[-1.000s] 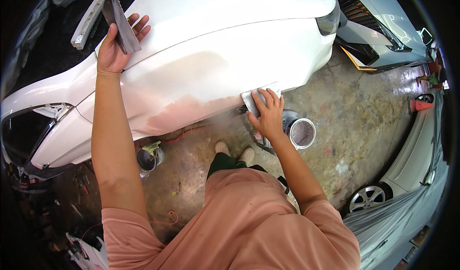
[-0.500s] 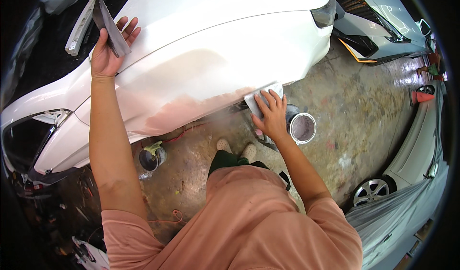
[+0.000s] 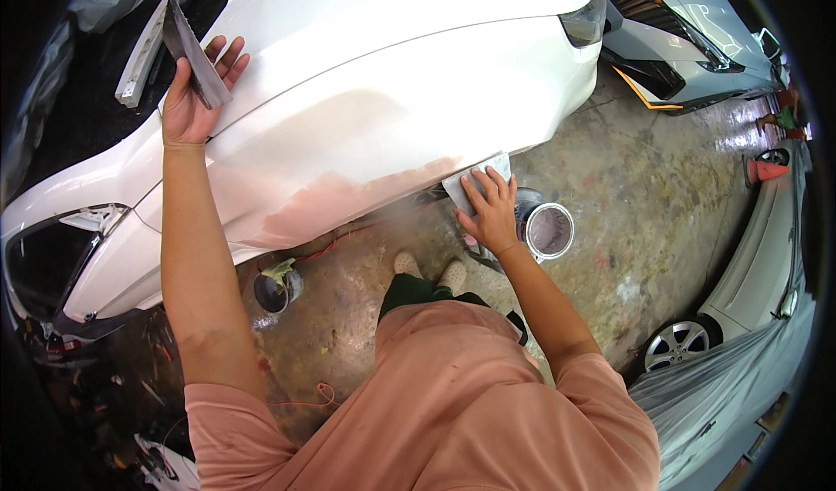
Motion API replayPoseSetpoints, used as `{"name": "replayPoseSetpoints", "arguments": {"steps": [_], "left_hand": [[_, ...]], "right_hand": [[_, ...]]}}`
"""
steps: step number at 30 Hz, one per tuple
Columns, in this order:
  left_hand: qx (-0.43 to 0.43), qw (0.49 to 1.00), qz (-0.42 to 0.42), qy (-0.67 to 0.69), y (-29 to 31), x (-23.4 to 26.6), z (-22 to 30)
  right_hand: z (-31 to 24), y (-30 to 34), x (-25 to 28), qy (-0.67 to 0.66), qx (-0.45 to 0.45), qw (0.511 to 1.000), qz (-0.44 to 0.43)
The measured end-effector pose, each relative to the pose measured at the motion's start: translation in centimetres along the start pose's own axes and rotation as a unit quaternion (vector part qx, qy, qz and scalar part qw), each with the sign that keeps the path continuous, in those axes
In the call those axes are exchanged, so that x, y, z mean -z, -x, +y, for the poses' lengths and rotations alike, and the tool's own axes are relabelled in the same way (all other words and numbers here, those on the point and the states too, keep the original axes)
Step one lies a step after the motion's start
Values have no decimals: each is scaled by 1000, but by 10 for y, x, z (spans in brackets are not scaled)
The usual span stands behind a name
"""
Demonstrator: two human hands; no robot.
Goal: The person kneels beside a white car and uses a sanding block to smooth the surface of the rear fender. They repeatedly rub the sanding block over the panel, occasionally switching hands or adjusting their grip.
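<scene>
At the far left, my left hand (image 3: pixel 190 112) holds a thin dark grey sheet (image 3: pixel 190 60) upright between thumb and palm, its other fingers spread behind it. The sheet looks like sandpaper, but I cannot tell for sure. My right hand (image 3: pixel 495 208) grips a pale grey flat sheet (image 3: pixel 466 184), fingers lying over it, at the lower edge of a white car's body (image 3: pixel 453 90). Left of this hand, a pinkish filler patch (image 3: pixel 326 199) spreads along the car's lower side, with a faint beige area (image 3: pixel 353 112) above it.
An open can (image 3: pixel 550 232) with greyish-pink contents stands right of my right hand. A dark bucket (image 3: pixel 273 292) with a yellow-green cloth sits on the floor under the car's side. Red cord (image 3: pixel 322 393) lies nearby. Other cars, one with a wheel (image 3: pixel 677 345), and an orange cone (image 3: pixel 766 171) are right.
My left hand and its dark sheet have tilted and dropped very slightly. My right hand stays at nearly the same spot on the car's lower edge with the pale sheet.
</scene>
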State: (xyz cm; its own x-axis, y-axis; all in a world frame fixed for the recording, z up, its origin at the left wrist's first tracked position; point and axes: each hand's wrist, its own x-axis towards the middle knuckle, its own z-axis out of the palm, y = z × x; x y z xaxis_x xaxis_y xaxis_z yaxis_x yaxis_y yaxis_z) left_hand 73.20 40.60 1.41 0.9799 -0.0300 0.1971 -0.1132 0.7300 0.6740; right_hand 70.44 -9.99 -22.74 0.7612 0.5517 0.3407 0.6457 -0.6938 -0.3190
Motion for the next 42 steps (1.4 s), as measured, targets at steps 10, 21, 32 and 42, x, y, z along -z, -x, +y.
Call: {"name": "replayPoseSetpoints", "arguments": {"steps": [10,21,32,42], "left_hand": [[9,1000,-17,-12,0,-4,0],[12,1000,-19,-6,-1,2,3],[-3,1000,-10,-1,-3,2,1],[4,1000,-8,-24,1,5,4]], "right_hand": [[-13,-26,-2,-51,-37,997,52],[0,6,-20,-26,-29,999,37],[-5,-6,-29,-42,-27,995,81],[-16,8,-20,-55,-46,995,64]]}}
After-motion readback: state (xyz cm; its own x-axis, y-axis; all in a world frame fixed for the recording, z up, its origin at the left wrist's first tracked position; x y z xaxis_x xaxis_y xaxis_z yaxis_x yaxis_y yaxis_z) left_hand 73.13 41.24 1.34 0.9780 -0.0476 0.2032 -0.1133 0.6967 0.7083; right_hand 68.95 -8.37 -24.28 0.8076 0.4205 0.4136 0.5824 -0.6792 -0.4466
